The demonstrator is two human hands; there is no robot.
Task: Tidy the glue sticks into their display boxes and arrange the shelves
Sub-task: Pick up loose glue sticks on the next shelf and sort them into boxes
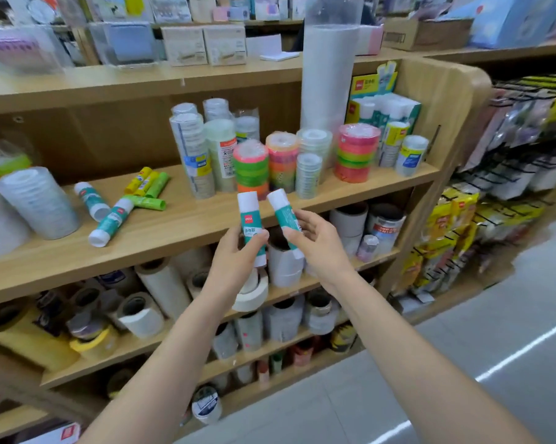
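Gripping one teal glue stick per hand, I hold both before the front edge of the shelf [180,230]. My left hand [235,254] curls its fingers [260,237] round the upright stick [250,216]; my right hand [319,243] pinches the tilted stick [283,211], cap leaning left. The display box [387,107] stands at the shelf's right end, nearer my right hand; loose sticks [110,219] lie leftward.

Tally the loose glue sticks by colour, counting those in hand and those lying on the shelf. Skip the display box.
Teal glue sticks: 4 (one in the left hand, one in the right hand, two lying on the shelf)
Yellow glue sticks: 2
Green glue sticks: 2
Total: 8
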